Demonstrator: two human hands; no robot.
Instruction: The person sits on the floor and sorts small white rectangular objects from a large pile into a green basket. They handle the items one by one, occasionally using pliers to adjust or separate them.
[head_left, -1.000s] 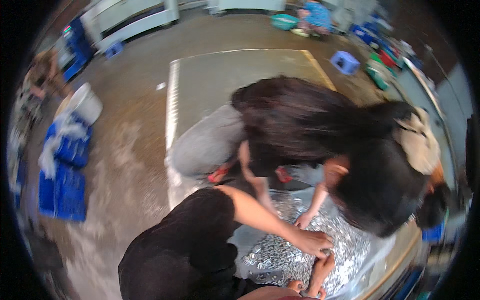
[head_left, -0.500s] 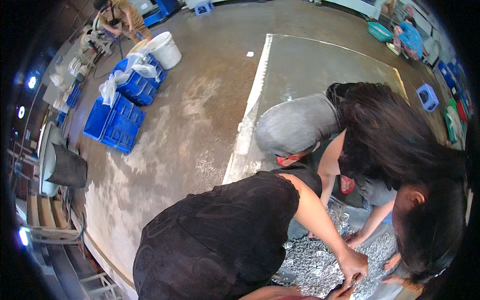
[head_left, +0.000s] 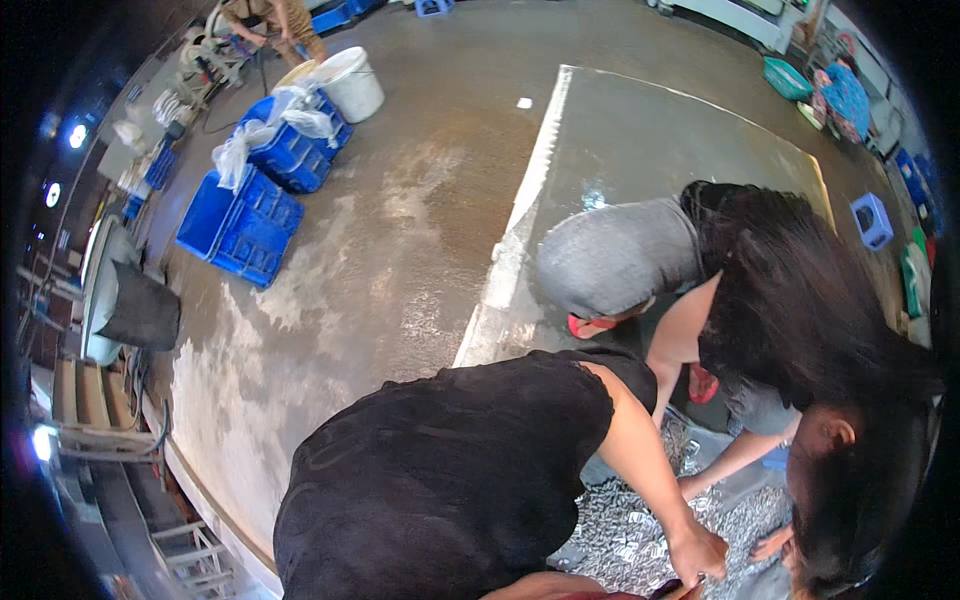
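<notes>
My left arm, in a black lace sleeve (head_left: 440, 460), bends at the elbow and comes down to the lower right. My left hand (head_left: 697, 552) has its fingers closed in a pinch over a broad heap of small silvery metal pieces (head_left: 625, 535). Just below it, at the bottom rim, my right hand (head_left: 688, 592) shows only in part, fingers drawn together against the left one. What the two hold between them is too small and too hidden to name. A co-worker's hand (head_left: 690, 487) reaches into the far side of the heap, and another hand (head_left: 772, 543) rests at its right.
A co-worker with long dark hair (head_left: 800, 270) crouches close on the right. Blue crates (head_left: 245, 225) and a white bucket (head_left: 352, 85) stand far left. Two people sit or bend farther off. A blue stool (head_left: 872, 222) and a green basket (head_left: 787, 78) are at right.
The view has shifted, so the floor and crates sit farther right. My hands stay together over the heap, lower in the picture. The co-worker's hand at the right has shifted slightly.
</notes>
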